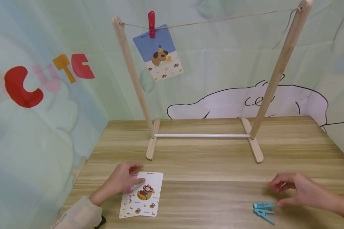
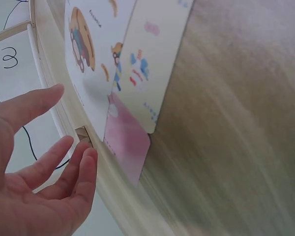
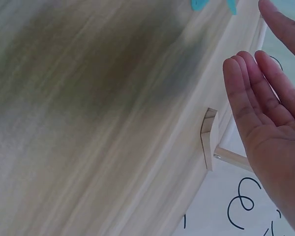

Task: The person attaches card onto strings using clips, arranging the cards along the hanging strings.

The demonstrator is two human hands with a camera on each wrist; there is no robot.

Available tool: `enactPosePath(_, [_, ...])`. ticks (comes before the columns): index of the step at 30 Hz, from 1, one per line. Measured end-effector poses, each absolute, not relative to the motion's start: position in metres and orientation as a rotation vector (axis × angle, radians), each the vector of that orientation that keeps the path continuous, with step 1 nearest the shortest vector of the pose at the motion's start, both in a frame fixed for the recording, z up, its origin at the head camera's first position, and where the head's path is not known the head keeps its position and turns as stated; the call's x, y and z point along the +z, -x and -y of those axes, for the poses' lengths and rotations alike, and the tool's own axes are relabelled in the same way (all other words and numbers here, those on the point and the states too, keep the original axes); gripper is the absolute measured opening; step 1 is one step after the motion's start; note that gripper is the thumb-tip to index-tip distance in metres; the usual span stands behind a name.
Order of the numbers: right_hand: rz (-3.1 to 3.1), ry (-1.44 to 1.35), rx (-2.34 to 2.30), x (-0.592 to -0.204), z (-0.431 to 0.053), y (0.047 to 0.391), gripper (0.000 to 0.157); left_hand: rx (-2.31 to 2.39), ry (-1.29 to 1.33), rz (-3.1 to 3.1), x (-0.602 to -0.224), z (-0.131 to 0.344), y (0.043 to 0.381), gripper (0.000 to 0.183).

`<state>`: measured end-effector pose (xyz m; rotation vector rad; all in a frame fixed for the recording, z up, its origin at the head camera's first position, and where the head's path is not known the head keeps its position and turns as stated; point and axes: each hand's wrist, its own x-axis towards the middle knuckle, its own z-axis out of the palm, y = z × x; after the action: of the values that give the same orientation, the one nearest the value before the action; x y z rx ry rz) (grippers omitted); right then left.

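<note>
Head cam: L hand fingers bent, grip part-spread, holding 0, monkey card at its 4 o'clk; R hand ditto, teal clip at 8.

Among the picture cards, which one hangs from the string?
The blue-topped dog card, clipped there by the red clothespin; the monkey card and the pink-topped card partly under it lie on the table.
</note>
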<state>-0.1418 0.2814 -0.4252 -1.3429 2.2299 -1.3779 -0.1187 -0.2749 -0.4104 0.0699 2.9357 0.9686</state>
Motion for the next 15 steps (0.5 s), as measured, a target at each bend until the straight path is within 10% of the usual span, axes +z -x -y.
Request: enactPosePath(15, [-2.284, 1.298, -1.303, -0.4335, -0.2798, 0.1325, 0.041, 0.829, -0.008, -2.958, -0.4201, 0.2753, 0.1166, 0.049])
